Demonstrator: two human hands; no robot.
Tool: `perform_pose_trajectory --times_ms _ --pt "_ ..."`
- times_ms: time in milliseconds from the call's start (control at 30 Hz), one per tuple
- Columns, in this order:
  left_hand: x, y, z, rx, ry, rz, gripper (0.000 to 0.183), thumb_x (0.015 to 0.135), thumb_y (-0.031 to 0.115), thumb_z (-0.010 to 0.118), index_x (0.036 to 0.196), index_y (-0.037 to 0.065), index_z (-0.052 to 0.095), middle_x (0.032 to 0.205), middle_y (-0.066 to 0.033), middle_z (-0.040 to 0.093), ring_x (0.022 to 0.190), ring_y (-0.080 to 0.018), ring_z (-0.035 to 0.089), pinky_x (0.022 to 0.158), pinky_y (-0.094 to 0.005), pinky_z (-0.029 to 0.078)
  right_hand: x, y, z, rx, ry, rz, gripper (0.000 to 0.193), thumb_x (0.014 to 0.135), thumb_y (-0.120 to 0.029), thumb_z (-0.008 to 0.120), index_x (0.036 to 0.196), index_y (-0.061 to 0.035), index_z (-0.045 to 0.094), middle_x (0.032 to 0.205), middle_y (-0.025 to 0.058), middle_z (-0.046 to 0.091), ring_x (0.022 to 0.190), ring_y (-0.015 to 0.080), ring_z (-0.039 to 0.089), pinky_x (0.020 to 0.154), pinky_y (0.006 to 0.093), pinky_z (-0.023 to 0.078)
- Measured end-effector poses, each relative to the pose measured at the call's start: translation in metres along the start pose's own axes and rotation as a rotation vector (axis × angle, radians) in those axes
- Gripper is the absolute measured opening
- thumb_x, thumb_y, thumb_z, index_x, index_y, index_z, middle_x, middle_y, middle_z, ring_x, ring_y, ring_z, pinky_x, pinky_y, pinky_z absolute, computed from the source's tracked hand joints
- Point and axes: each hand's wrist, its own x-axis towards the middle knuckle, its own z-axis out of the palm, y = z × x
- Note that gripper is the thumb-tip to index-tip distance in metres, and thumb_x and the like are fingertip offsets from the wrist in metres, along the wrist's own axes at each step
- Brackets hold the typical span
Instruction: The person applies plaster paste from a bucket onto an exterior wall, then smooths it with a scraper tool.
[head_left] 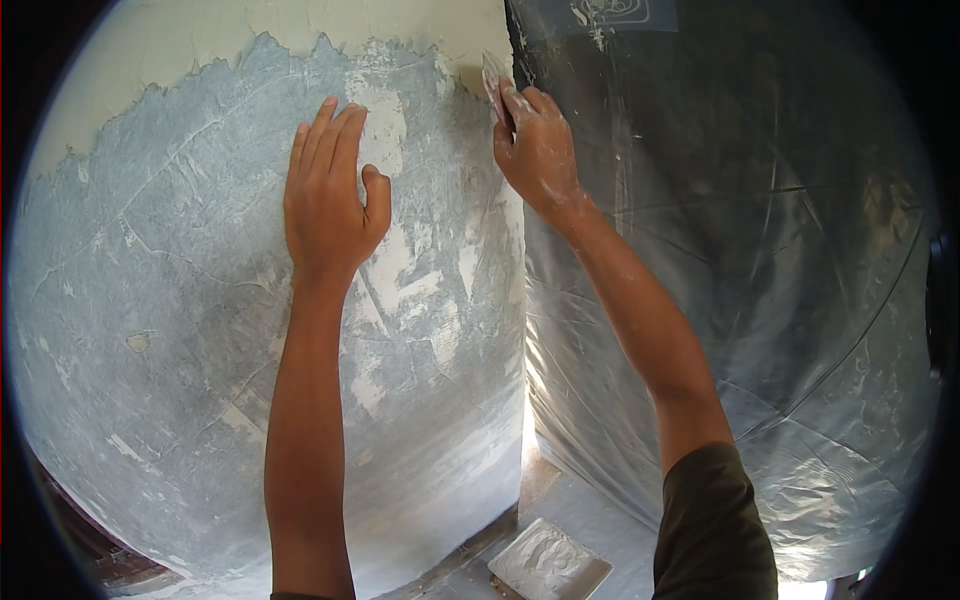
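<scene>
A grey wall (190, 290) with patchy white marks fills the left and middle; its top carries a coat of cream-coloured plaster (190, 40) with a ragged lower edge. Flat against the grey part rests my left hand (335, 190), fingers stretched upward and thumb out, holding nothing. My right hand (542, 150), dusted with white, grips a putty knife (493, 85) whose blade is smeared with plaster. The blade is at the wall's right edge, near the top. My fingers hide most of its handle.
Dark plastic sheeting (740, 260) hangs in folds along the right, beside the wall's edge. Down on the floor, at the lower middle, sits a shallow tray (600, 575) holding white plaster paste (548, 560).
</scene>
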Motion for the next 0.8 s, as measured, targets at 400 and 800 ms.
perform_pose_trajectory --times_ms 400,800 --pt "-0.001 -0.004 -0.007 0.067 -0.038 -0.008 0.056 0.083 0.006 0.052 0.139 0.001 0.058 0.144 -0.0147 0.059 0.143 -0.0305 0.047 0.122 -0.0504 0.03 -0.064 -0.04 0.009 -0.041 -0.283 0.115 0.045 0.084 -0.002 0.063 0.129 0.0037 0.061 0.112 0.0184 0.066 0.11 0.0353 0.063 0.083 0.0476 0.059" --pt "0.0 0.003 0.001 0.093 -0.07 -0.012 0.056 0.084 0.008 0.054 0.14 0.001 0.058 0.147 -0.0138 0.057 0.146 -0.029 0.044 0.123 -0.0508 0.027 -0.025 0.0 0.033 -0.149 -0.179 0.135 0.039 0.087 0.001 0.058 0.124 0.01 0.06 0.112 0.0213 0.066 0.11 0.0379 0.063 0.087 0.049 0.057"
